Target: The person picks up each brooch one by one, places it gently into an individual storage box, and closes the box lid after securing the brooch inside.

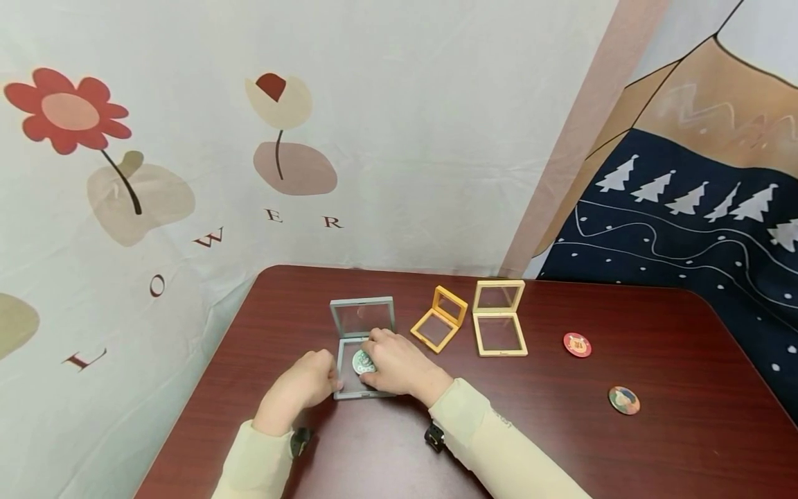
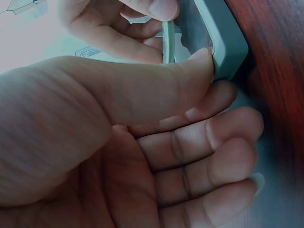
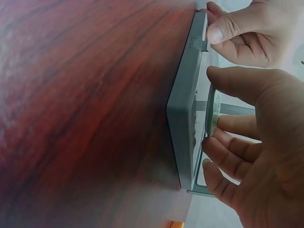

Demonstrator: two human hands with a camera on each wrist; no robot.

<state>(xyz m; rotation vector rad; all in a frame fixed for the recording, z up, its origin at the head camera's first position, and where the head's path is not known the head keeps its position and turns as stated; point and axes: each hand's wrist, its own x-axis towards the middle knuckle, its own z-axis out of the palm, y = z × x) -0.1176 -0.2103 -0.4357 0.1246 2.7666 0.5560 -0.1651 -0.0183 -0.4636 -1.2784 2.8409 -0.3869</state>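
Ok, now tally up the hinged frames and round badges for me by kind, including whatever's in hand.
Hinged frames: 3 (grey frame, orange frame, pale yellow frame)
Round badges: 3 (green badge held by the right hand, red badge, multicoloured badge)
Total: 6

Green badge (image 1: 361, 362) over open case (image 3: 180, 137)

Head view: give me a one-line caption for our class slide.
Right hand holds a round green badge over an open grey case while the left hand grips the case's edge.
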